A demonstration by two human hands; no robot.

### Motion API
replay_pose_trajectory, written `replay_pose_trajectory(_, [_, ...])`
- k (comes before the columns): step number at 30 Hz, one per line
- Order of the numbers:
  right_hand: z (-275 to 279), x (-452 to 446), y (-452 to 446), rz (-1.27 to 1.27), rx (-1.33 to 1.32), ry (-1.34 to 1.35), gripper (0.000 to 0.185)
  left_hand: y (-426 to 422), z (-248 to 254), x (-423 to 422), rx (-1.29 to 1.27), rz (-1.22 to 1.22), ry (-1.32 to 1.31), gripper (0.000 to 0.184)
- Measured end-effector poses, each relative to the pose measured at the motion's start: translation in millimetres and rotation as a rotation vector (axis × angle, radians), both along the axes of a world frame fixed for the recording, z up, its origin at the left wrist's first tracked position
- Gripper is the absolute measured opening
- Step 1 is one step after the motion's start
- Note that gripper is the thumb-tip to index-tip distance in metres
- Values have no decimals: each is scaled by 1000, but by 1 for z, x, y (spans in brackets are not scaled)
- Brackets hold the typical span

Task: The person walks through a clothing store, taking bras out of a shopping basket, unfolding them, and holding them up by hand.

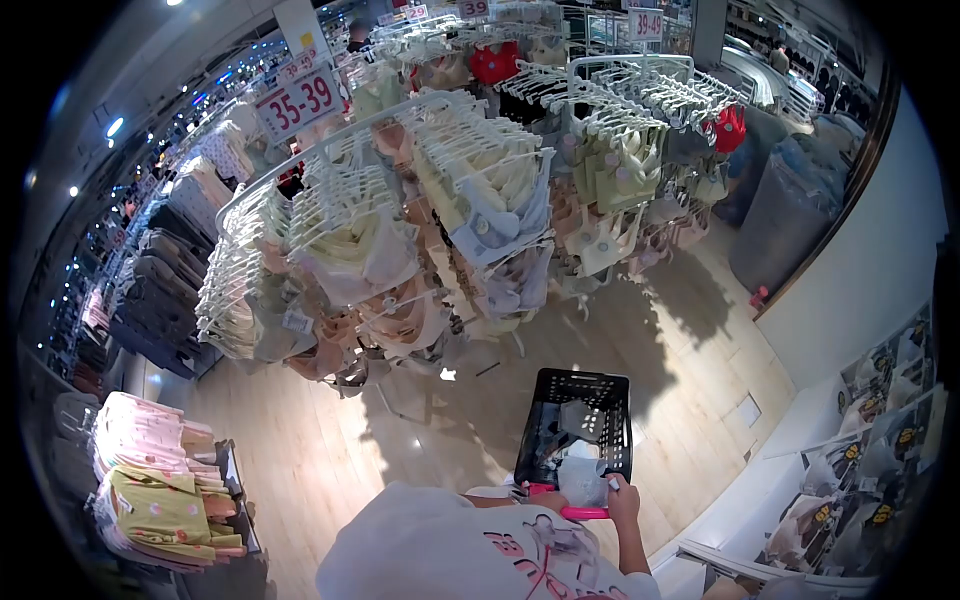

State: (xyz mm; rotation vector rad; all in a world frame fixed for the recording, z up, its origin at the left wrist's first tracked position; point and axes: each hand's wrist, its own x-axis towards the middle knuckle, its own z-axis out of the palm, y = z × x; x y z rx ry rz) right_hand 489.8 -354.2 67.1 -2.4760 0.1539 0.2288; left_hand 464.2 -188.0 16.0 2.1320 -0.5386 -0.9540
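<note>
A black plastic basket [628, 425] with several folded items inside is in front of my body, low in the view. A pale grey-blue garment [582, 482] lies at its near end. My right hand [624, 497] is closed beside this garment, near the right end of a pink handle [585, 513]; what its fingers hold is too small to make out. My left hand [548, 500] is by the handle's left part, partly hidden by the basket's near edge, and its fingers cannot be made out.
Racks of hanging bras [480, 215] fill the middle, under a price sign [296, 104]. Pink and green clothes [150, 500] hang at lower left. A large wrapped sack [785, 215] stands at upper right, and packaged goods [800, 530] line the lower right.
</note>
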Motion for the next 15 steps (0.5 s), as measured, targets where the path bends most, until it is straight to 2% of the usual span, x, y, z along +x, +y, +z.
replay_pose_trajectory(4, [7,18,-17,81,-56,-35,16,-4,-5,-2,-19,42,-1,27])
replay_pose_trajectory(15, [-1,84,-39,172,-153,34,20,-25,3,21,-132,146,97,25])
